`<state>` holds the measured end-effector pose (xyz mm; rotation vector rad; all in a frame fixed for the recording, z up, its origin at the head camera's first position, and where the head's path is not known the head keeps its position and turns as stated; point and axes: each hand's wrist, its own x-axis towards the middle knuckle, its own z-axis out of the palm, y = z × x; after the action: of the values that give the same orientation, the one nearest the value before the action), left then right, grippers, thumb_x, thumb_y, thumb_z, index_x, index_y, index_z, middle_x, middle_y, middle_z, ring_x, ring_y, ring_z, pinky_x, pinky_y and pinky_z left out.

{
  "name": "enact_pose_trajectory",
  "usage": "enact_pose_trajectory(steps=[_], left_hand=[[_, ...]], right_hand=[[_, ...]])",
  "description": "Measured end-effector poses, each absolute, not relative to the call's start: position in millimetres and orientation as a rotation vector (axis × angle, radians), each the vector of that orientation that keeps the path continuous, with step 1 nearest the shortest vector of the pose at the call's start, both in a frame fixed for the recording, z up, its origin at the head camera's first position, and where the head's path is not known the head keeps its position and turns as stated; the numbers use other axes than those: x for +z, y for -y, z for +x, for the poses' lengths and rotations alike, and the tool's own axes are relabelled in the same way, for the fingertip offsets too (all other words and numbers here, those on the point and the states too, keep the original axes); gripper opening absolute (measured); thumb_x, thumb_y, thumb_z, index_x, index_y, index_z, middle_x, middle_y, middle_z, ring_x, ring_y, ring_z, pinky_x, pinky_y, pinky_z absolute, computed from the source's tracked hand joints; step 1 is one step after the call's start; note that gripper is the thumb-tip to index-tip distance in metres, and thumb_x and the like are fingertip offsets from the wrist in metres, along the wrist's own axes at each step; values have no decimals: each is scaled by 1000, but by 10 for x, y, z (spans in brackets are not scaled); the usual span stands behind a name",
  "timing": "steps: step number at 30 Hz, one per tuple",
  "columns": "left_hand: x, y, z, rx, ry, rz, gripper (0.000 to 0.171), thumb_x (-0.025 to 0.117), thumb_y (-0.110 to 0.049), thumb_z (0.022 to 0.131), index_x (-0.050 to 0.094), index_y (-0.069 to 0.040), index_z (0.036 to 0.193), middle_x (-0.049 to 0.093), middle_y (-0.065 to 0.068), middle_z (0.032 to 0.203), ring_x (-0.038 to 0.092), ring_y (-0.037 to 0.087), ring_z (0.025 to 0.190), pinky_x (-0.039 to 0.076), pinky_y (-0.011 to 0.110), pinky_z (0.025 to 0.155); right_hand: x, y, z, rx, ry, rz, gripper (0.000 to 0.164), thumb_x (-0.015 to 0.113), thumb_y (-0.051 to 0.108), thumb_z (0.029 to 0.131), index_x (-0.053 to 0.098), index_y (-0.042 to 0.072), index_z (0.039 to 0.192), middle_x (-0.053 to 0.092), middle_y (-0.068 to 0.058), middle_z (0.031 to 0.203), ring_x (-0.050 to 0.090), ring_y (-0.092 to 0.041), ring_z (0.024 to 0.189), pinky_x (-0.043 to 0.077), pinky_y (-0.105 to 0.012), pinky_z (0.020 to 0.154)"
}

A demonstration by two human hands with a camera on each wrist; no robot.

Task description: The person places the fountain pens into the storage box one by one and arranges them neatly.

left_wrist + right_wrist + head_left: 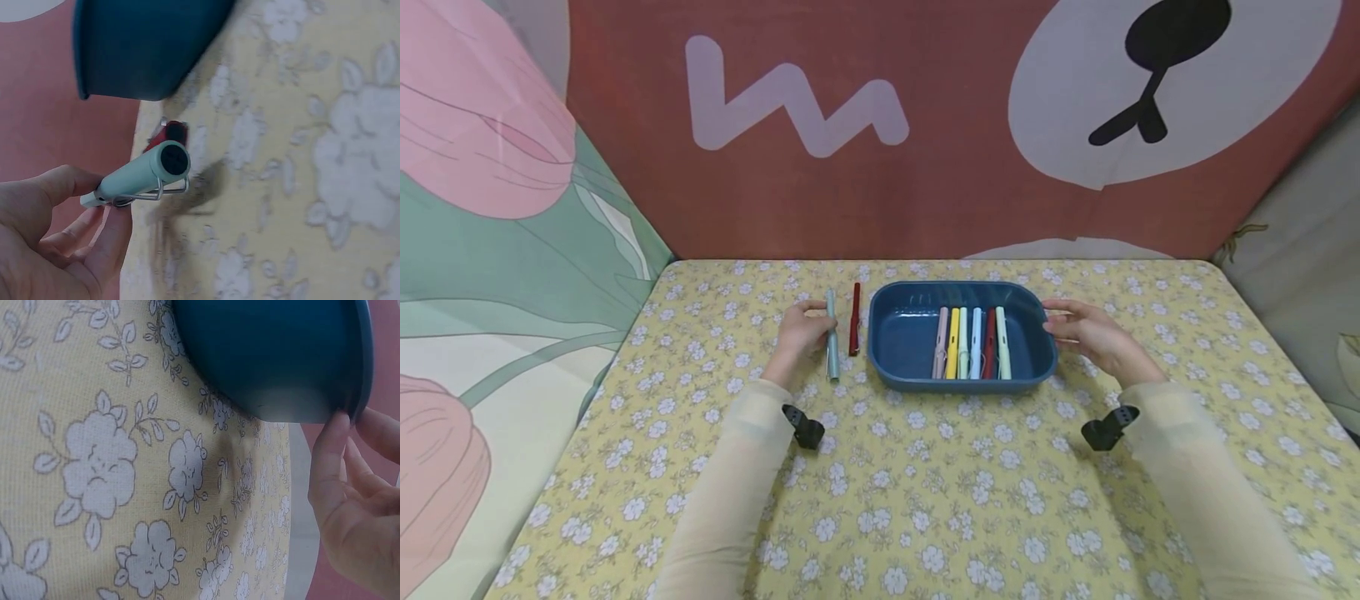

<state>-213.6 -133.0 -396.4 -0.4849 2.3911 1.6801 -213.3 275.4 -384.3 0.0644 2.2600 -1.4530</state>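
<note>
Left of the blue tray, my left hand pinches a mint-green pen between thumb and fingers. In the left wrist view the pen's dark round end and wire clip face the camera. Between that pen and the tray, a dark red pen lies on the cloth. At the tray's right end, my right hand pinches the rim of the blue tray, thumb and fingers on either side of it. Several pens stand side by side in the tray's right half, among them a yellow pen.
The table wears a yellow floral cloth. Behind it rises a reddish-brown printed fabric backdrop, with another printed fabric along the left. The left half of the tray shows its bare blue bottom.
</note>
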Motion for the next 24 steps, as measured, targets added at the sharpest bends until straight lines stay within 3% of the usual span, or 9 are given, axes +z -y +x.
enact_pose_trajectory(steps=[5,9,15,24], left_hand=[[-3869,1337,-2134,1800,-2363,-496,45,62,-10,90,54,-8,134,65,16,103,59,7,65,58,39,87],[-3780,1332,-2122,1908,-2324,-484,45,61,-9,90,53,-8,135,64,21,116,64,16,81,56,41,93],[-3657,1316,-2113,1977,-2259,-438,47,59,-11,93,49,-11,138,60,21,129,61,30,111,54,40,96],[-3486,1166,-2127,2015,-2240,-395,45,60,-13,94,51,-13,138,57,16,132,60,30,115,55,42,96]], right_hand=[[-3852,-2767,-2137,-1455,-2259,59,63,48,21,101,17,7,153,42,-7,131,54,9,88,51,-14,83],[-3853,-2765,-2138,-1458,-2256,68,62,48,21,101,18,7,153,44,-3,125,54,8,89,52,-15,83],[-3863,-2766,-2140,-1451,-2258,73,62,48,21,101,19,7,153,45,-2,123,54,8,89,52,-15,83],[-3859,-2768,-2142,-1459,-2259,65,62,49,21,101,19,7,153,46,1,117,55,7,89,52,-16,82]])
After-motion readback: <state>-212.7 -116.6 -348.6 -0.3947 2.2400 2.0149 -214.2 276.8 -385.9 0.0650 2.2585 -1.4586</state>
